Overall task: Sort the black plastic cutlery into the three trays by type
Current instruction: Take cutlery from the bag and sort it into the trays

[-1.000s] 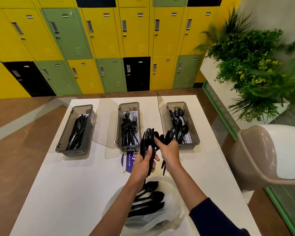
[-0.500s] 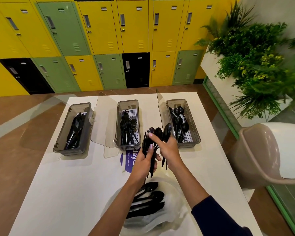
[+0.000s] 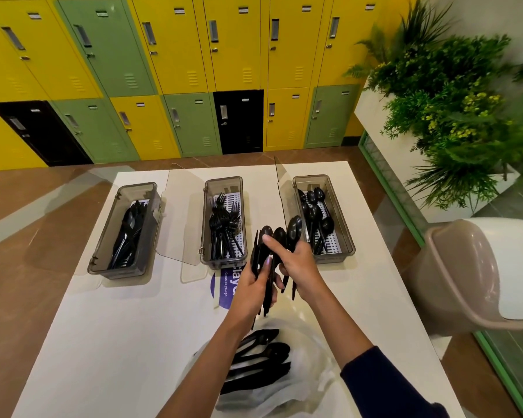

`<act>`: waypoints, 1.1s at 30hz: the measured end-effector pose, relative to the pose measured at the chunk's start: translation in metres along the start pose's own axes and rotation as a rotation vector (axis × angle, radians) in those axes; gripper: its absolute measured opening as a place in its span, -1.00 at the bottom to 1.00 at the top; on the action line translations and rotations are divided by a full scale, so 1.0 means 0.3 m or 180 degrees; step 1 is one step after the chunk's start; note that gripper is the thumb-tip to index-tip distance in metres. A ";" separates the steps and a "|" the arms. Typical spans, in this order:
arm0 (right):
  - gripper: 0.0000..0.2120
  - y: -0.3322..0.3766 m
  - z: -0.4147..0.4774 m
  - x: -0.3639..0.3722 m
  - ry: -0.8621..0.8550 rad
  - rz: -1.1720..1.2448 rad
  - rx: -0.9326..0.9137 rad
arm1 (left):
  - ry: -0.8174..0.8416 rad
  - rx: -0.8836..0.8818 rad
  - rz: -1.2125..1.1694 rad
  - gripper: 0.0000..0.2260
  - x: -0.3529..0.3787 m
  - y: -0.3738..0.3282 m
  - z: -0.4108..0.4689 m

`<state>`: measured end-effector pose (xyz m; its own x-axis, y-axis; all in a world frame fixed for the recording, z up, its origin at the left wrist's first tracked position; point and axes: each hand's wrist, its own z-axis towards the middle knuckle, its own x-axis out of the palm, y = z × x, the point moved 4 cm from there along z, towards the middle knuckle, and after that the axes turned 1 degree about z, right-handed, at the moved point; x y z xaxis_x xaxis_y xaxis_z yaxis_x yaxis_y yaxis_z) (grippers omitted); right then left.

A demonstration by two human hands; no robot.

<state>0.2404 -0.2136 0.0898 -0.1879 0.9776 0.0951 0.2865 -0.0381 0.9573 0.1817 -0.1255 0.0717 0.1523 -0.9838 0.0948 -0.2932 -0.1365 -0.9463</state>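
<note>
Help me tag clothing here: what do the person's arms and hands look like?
The left hand and right hand are bare: no gloves, rings or watch show. The right arm wears a dark navy sleeve; the left arm shows none.

Three smoky clear trays are lined up across the tabletop (image 3: pixel 118 342): left tray (image 3: pixel 115 271) is filled with knives (image 3: pixel 129 233), middle tray (image 3: pixel 223 184) with forks (image 3: pixel 222 227), right tray (image 3: pixel 334 258) with spoons (image 3: pixel 314 211). A bunch (image 3: pixel 272 239) of black cutlery is gripped upright in the left hand (image 3: pixel 254 285) and right hand (image 3: pixel 299 263). Unsorted pieces (image 3: pixel 254 360) are piled nearer.
</note>
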 end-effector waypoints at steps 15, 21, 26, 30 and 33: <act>-0.70 0.184 0.207 -0.230 -0.0639 0.0436 -0.0117 | -0.0173 -0.0192 -0.0870 -0.77 -0.044 0.007 0.050; -0.62 0.160 0.394 -0.349 -0.1009 -0.0579 0.0139 | -0.0185 -0.0206 -0.0874 -0.79 -0.044 0.017 0.083; -0.56 0.082 0.424 -0.328 -0.1184 -0.1630 0.0436 | -0.0018 -0.0288 -0.1012 -0.80 -0.037 0.017 0.099; -0.44 0.003 0.433 -0.328 -0.1136 -0.1842 0.0671 | 0.0156 -0.0368 -0.1107 -0.69 -0.037 0.010 0.101; -0.45 -0.003 0.424 -0.326 -0.1254 -0.1848 0.0457 | 0.0284 -0.0500 -0.1644 -0.71 -0.032 0.010 0.098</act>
<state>0.3781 -0.2828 0.0448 -0.0020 0.8349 -0.5504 0.3691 0.5122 0.7755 0.2072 -0.1130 0.0589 0.2351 -0.7892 0.5673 -0.3398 -0.6136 -0.7128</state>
